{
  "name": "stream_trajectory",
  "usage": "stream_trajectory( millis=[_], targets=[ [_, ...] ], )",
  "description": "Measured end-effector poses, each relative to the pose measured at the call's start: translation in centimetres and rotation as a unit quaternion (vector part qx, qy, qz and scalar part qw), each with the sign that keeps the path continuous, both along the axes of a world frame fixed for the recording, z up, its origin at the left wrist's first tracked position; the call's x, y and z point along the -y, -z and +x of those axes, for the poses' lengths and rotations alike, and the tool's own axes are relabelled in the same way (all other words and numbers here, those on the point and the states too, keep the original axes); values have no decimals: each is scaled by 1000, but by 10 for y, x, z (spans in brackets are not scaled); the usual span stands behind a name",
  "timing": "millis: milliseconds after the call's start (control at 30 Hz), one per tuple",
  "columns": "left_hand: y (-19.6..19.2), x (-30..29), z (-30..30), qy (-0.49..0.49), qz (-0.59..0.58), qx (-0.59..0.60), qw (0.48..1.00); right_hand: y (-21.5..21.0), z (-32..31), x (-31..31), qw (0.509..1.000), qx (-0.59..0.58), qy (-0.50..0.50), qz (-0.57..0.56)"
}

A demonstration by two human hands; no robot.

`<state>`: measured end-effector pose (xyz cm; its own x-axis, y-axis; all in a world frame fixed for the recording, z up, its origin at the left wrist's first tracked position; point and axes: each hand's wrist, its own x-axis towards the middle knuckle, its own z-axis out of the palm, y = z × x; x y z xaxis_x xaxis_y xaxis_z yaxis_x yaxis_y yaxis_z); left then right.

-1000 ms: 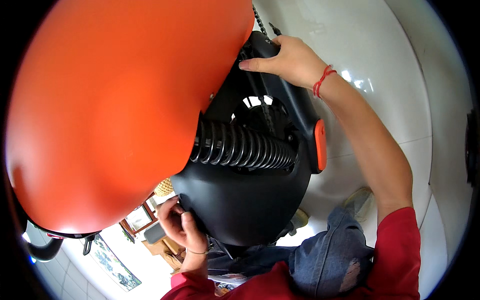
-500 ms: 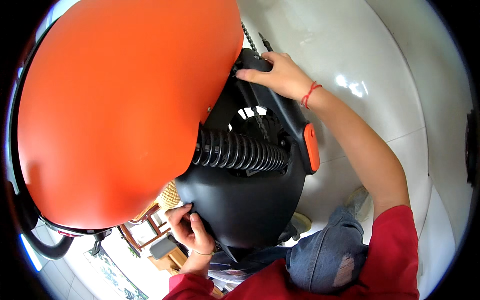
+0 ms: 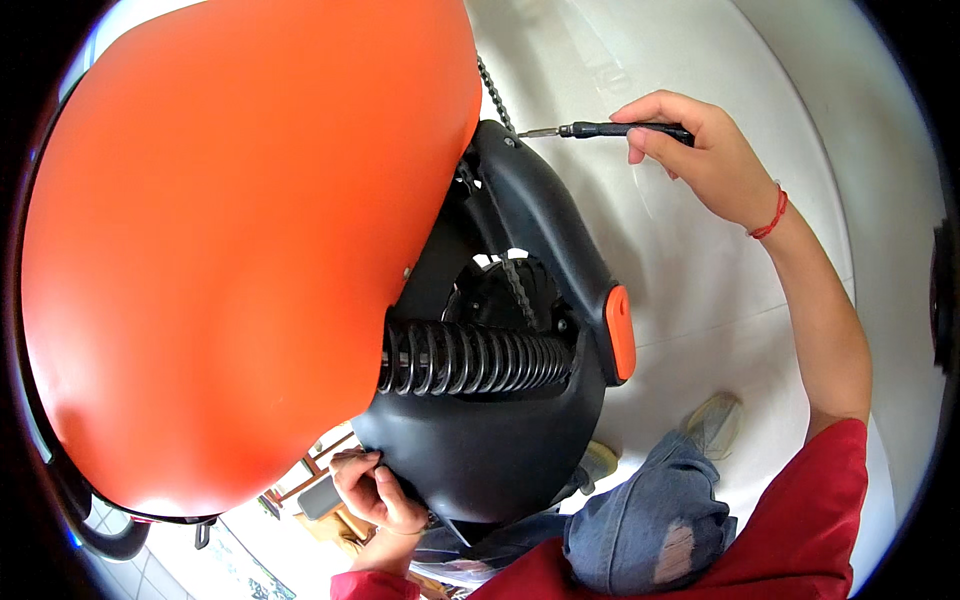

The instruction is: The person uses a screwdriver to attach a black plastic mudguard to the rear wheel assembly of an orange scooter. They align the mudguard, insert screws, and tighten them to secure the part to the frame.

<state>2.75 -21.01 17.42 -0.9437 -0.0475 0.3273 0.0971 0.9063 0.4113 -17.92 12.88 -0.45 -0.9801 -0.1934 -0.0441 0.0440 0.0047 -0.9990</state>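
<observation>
Pointing left along its long axis, the screwdriver (image 3: 610, 129) gripped in the closed right hand (image 3: 700, 150) nearly meets the black cover (image 3: 540, 220); left hand (image 3: 375, 490) pinches the cover's lower edge

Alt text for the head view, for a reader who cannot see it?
A right hand holds a black screwdriver with its tip at the edge of a black plastic housing beside a large orange shell. The left hand grips the housing's lower rim, below a black coil spring.
</observation>
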Motion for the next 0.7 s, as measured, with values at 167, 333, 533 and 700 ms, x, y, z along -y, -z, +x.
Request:
stream_trajectory(
  millis=[167, 333, 533, 700],
  targets=[
    [1, 0, -4, -9, 9, -5, 1000, 4, -11, -2, 999, -21, -23, -16],
    [0, -1, 0, -6, 5, 5, 1000, 6, -11, -3, 999, -19, -32, -23],
    [1, -2, -1, -12, 4, -2, 1000, 5, -19, -4, 989, -142, -13, 47],
    [-1, 0, 0, -10, -9, -2, 1000, -20, -21, -1, 997, -29, -48, 50]
  ],
)
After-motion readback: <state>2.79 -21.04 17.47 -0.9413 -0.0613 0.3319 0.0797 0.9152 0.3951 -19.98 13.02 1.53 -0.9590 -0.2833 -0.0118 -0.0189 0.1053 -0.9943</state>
